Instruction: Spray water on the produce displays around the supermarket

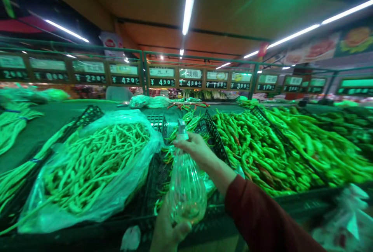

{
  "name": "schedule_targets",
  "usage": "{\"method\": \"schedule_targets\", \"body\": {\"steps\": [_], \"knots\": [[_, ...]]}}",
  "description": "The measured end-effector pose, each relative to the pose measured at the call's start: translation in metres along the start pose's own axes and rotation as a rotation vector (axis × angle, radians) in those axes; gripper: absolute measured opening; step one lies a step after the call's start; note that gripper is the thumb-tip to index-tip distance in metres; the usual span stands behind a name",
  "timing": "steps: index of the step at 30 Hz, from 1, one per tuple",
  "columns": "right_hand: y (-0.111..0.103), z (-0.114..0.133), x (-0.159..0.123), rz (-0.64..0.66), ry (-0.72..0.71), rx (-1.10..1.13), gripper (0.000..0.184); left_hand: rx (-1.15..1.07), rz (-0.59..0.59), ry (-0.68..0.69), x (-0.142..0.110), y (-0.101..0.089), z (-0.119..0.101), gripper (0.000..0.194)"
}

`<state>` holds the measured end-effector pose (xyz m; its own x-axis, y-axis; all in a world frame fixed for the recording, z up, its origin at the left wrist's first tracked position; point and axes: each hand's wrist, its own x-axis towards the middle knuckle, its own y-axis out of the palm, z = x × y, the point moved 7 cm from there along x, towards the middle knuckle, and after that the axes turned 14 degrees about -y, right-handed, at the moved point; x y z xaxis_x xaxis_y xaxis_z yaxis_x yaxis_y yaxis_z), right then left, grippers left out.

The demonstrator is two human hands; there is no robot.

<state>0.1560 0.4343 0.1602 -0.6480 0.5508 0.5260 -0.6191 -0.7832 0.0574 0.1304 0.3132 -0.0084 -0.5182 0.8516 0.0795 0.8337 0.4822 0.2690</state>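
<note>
Clear plastic produce bag (186, 191) pinched tight at the neck by the right hand (196, 147), left hand (167, 232) curled beneath it! Heaped green chili peppers (256, 151) right alongside.

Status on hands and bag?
Right hand pinching bag at neck; left hand under its bottom. Green peppers to right, long beans to left.

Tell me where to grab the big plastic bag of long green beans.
Take the plastic bag by its bunched film at the right end, coming from the right and above. The film rises there in loose folds beyond the heaped long green beans, so it should gather easily, and your right hand, pinching the clear bag, is nearest that side.
</note>
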Motion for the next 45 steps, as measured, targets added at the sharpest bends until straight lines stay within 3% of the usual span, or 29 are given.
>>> {"method": "schedule_targets", "body": {"steps": [5, 10, 15, 18, 24, 31, 41, 45], "knots": [[-0.022, 0.016, -0.010, -0.052, -0.021, -0.018, 0.030, -0.191, 0.108, -0.074, 0.001, 0.027, -0.005, 0.086], [-0.046, 0.026, -0.016, -0.099, -0.047, -0.027, 0.028, -0.043, 0.178, -0.069, 0.002, 0.047, -0.011, 0.090], [-0.069, 0.033, -0.029, -0.165, -0.059, -0.053, 0.028, -0.072, 0.319, -0.097, -0.005, 0.068, -0.019, 0.096], [-0.076, 0.037, -0.036, -0.193, -0.059, -0.068, 0.029, -0.051, 0.348, -0.150, -0.007, 0.076, -0.017, 0.094], [-0.086, 0.040, -0.045, -0.239, -0.050, -0.101, 0.032, -0.066, 0.402, -0.123, -0.006, 0.086, -0.018, 0.094], [-0.097, 0.039, -0.066, -0.296, 0.000, -0.132, 0.033, -0.141, 0.606, -0.216, -0.012, 0.101, -0.007, 0.103], [-0.114, 0.037, -0.081, -0.394, 0.014, -0.161, 0.037, -0.248, 0.713, -0.305, -0.013, 0.116, 0.004, 0.108], [-0.121, 0.043, -0.087, -0.416, 0.002, -0.189, 0.038, -0.248, 0.694, -0.307, -0.010, 0.120, 0.007, 0.098]]}}
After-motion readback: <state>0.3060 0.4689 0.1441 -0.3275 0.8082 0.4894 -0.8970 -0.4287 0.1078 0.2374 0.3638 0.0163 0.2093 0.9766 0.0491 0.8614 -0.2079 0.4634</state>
